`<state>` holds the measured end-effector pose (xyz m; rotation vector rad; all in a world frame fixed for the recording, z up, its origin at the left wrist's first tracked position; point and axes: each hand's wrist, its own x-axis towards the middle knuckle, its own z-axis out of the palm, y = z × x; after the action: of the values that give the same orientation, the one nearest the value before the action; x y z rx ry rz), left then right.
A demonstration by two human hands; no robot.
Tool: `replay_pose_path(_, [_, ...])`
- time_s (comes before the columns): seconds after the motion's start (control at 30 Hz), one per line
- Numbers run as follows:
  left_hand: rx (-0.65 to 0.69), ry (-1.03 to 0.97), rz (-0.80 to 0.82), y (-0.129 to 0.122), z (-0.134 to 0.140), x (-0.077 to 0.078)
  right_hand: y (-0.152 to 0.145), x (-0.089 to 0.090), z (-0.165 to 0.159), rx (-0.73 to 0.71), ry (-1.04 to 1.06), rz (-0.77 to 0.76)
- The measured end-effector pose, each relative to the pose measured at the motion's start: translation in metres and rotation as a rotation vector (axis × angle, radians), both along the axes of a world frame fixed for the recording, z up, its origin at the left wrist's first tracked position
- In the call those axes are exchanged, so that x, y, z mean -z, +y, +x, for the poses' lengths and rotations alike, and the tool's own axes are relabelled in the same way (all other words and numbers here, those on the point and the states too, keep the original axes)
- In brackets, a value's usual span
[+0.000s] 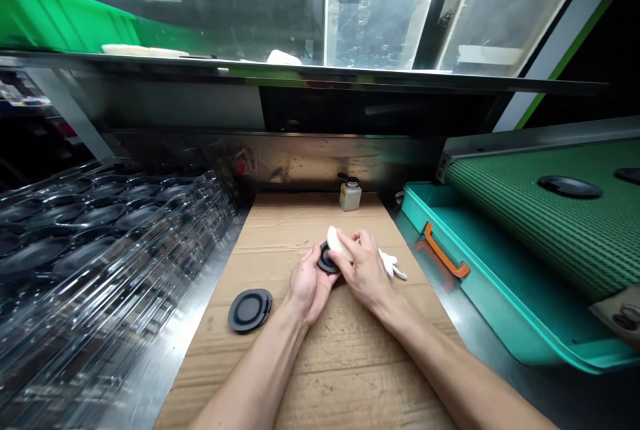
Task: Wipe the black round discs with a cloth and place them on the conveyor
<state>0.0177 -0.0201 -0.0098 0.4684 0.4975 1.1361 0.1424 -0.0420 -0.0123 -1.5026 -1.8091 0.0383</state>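
Observation:
Above the middle of a cardboard sheet (350, 377), my left hand (309, 283) holds a round black disc (327, 260) with a raised ring. My right hand (364, 267) grips a white pad (336, 241), which overlaps the disc's upper right edge. Whether the pad presses on the disc I cannot tell. Left of my hands, black discs (249, 310) lie stacked on the cardboard. A white glove or cloth (393, 263) lies partly hidden behind my right hand. Farther back stands a small white bottle (351, 197) with a dark cap.
Clear plastic trays (165, 270) with black round parts are stacked at the left. On the right, a teal bin (500, 310) with an orange handle (445, 253) sits beside a green conveyor belt (540, 217) carrying black discs (570, 187). A shelf edge (300, 73) spans the back.

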Motion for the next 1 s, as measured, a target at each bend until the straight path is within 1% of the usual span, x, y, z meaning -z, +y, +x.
replay_pose_path(0.1, [-0.018, 0.01, -0.015, -0.001, 0.002, 0.001, -0.001, -0.001, 0.001, -0.019, -0.035, -0.005])
replay_pose_path(0.2, [-0.016, -0.005, -0.007, 0.001, 0.002, 0.0, -0.004, -0.002, -0.002, 0.045, -0.052, -0.013])
replay_pose_path(0.3, [-0.053, 0.0, -0.026, 0.004, 0.0, 0.0, -0.001, 0.0, -0.003, 0.02, -0.088, -0.025])
replay_pose_path(0.37, [-0.067, -0.006, -0.024, 0.006, -0.002, 0.002, 0.004, 0.002, 0.0, 0.055, -0.045, -0.028])
replay_pose_path(0.47, [-0.094, -0.032, -0.039, 0.009, -0.003, 0.005, 0.011, 0.005, 0.008, 0.119, 0.11, -0.048])
replay_pose_path(0.57, [-0.113, -0.027, -0.085, 0.013, -0.003, 0.008, 0.009, 0.006, 0.013, 0.064, 0.165, -0.153])
replay_pose_path(0.67, [-0.07, -0.018, -0.085, 0.014, -0.003, 0.007, 0.002, 0.003, 0.017, 0.016, 0.133, -0.259])
replay_pose_path(0.73, [-0.043, -0.023, -0.092, 0.012, -0.002, 0.004, 0.0, -0.002, 0.019, 0.025, 0.145, -0.295])
replay_pose_path(0.83, [0.015, -0.055, -0.084, 0.007, 0.001, 0.002, 0.0, -0.008, 0.019, 0.088, 0.171, -0.311])
replay_pose_path(0.9, [0.079, -0.075, -0.049, 0.003, 0.005, 0.001, -0.001, -0.011, 0.013, 0.128, 0.157, -0.315])
replay_pose_path(1.0, [0.144, -0.066, 0.006, -0.002, 0.011, 0.001, -0.007, -0.015, -0.003, 0.187, 0.04, -0.319])
